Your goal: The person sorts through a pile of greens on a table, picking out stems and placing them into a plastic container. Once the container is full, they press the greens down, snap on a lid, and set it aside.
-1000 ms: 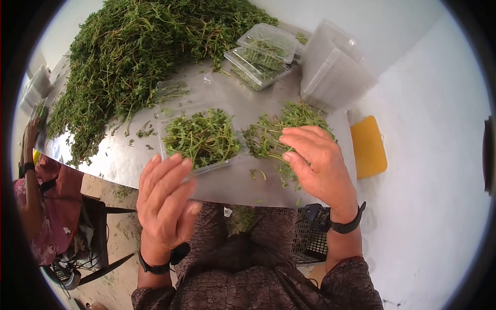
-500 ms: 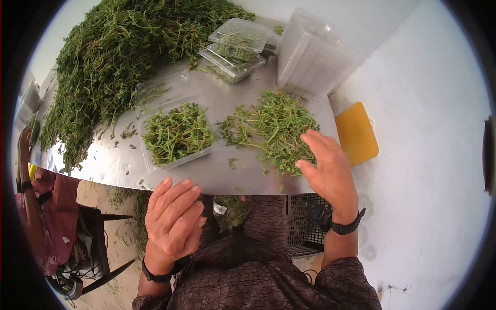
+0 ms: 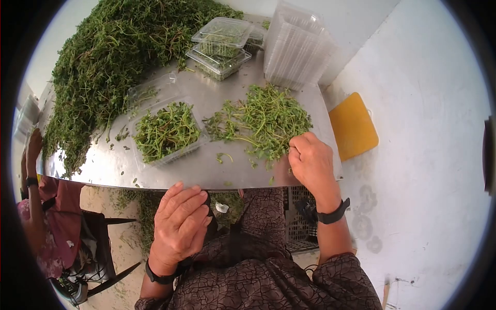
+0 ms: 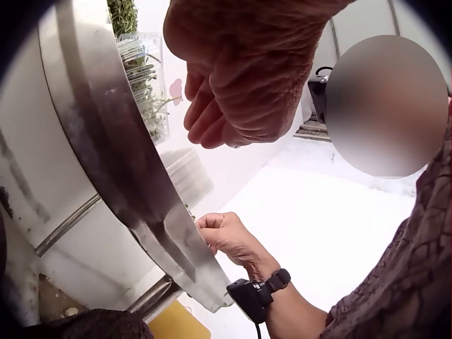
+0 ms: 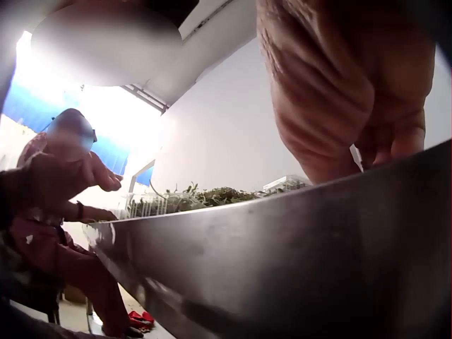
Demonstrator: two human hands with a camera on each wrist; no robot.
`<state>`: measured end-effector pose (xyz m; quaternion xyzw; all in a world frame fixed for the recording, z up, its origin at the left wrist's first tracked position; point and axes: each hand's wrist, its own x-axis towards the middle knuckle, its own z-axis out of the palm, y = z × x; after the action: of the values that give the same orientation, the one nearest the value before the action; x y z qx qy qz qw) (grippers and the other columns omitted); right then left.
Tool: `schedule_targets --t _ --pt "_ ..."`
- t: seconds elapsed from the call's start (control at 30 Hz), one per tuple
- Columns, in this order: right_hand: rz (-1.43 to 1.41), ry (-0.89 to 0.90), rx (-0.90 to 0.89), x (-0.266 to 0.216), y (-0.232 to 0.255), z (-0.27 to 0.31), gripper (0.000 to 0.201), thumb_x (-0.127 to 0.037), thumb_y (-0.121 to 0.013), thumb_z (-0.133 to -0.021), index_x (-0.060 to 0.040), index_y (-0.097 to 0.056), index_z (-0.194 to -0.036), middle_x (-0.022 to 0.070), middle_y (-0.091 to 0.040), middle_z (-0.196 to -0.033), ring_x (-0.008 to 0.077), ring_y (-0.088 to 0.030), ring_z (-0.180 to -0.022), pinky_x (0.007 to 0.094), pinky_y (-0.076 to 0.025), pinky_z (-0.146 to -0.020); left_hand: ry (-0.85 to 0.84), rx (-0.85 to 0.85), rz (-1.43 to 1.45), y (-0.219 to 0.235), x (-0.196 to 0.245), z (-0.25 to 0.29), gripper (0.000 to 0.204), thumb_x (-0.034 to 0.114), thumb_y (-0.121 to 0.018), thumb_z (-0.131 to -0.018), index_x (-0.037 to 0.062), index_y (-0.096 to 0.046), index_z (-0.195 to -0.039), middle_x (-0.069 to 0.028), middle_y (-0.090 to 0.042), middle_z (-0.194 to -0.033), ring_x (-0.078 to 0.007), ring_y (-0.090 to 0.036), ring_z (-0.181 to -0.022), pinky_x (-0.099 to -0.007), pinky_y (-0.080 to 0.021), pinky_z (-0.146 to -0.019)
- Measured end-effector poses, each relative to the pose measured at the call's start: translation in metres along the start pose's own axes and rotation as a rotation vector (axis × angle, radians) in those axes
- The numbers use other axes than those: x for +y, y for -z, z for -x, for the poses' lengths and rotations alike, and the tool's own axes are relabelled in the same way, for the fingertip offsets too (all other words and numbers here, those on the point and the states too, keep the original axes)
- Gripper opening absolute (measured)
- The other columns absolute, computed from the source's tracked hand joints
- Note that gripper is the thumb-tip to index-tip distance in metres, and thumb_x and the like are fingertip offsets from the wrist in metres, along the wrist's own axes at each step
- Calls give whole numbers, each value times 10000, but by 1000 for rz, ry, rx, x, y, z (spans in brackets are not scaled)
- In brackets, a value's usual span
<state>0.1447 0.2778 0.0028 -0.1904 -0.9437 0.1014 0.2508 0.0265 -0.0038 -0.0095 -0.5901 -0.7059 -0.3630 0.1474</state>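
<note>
Fingers [image 3: 178,202] of the left hand [image 3: 182,223] hung loosely bent before the desk [image 3: 248,177]; those of the right hand [image 3: 312,159] curled at the loose greens [image 3: 271,116], whether pinching any, unclear. Left of these stood an open, filled tray [image 3: 175,157]; beyond, boxes [image 3: 223,27], nested containers [image 3: 294,54] and a leafy heap [image 3: 108,62].

The tray [image 3: 178,155] is glossy plastic, the board [image 3: 354,126] possibly matt.

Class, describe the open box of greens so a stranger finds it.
Start at the metal table, with its large mound of greens on the left. Between it and the smaller heap by the right hand sits a clear box. Unlike the boxes stacked behind it, it stands alone with its lid laid open.
</note>
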Motion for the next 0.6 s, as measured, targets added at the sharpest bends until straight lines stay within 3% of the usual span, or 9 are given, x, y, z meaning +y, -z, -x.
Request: schedule_targets --t 0.17,0.23,0.37,0.47,0.53,0.6 --pt "-151 21 133 8 8 -8 59 -24 -642 -771 -31 -630 -828 152 -622 -817 337 -609 -667 422 -478 -590 9 -14 -3 -1 1 1 268 5 -726 -658 10 -635 -911 -126 -664 -1074 -314 -637 -1078 -518 -456 -1027" --pt "-274 -164 73 4 20 -10 76 -29 -643 -785 -33 -623 -858 157 -639 -841 347 -612 -688 422 -480 -614 11 -18 0 -1 1 1 271 3 -727 -657 10 -634 -911 -125 -664 -1072 -314 -637 -1076 -517 -457 -1026" --pt "-207 -166 44 4 19 -9 136 -47 -660 -795 -33 -643 -930 160 -655 -904 353 -617 -714 421 -491 -659 8 -17 16 -5 1 1 286 1 -731 -652 11 -634 -921 -122 -664 -1068 -316 -637 -1070 -517 -460 -1019" --pt "-230 -212 -76 1 17 -7 217 -63 -671 -799 -36 -661 -1014 165 -658 -961 360 -626 -740 431 -499 -702 31 -15 34 -5 1 2 284 -2 -737 -648 11 -638 -914 -122 -667 -1056 -313 -637 -1068 -512 -462 -1016" --pt "-89 -86 -61 4 13 -7 263 -76 -677 -800 -39 -672 -1060 167 -651 -982 366 -633 -762 435 -507 -720 57 -7 49 -8 1 2 255 -9 -719 -654 16 -643 -897 -119 -672 -1052 -315 -640 -1070 -521 -464 -1016" --pt "-25 -93 -74 2 13 -9 245 -75 -675 -795 -41 -676 -1037 168 -647 -953 367 -635 -771 441 -509 -714 84 -3 64 -10 1 4 228 -17 -701 -661 20 -648 -879 -115 -677 -1049 -317 -642 -1072 -530 -465 -1016"
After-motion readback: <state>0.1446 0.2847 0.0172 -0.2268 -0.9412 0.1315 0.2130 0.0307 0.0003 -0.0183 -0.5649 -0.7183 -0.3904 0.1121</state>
